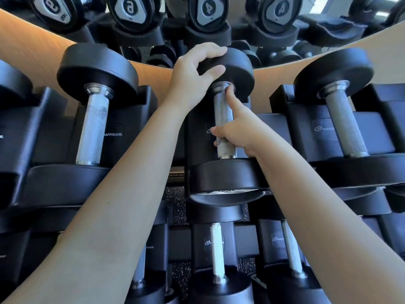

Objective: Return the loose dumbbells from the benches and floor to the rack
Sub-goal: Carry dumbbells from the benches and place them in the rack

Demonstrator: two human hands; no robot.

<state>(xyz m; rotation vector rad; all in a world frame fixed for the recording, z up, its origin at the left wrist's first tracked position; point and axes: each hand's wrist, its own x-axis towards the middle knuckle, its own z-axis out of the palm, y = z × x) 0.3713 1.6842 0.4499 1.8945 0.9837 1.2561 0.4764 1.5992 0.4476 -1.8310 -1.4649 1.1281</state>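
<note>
Dumbbell (221, 110): at the middle saddle of the rack's (274, 128) upper tier, handle running front to back, between two racked neighbours (93, 128). Whether it is fully seated cannot be told.
Left hand (195, 71): fingers and thumb clasp the far head, apparently to steady it.
Right hand (237, 132): wrapped round the knurled handle, forefinger laid toward the collar, probably guiding.
Surface: black saddles; the lower tier (217, 249) is also loaded.
Room: mirror (328, 25) above a wood-toned band (26, 44); speckled floor (175, 194).
</note>
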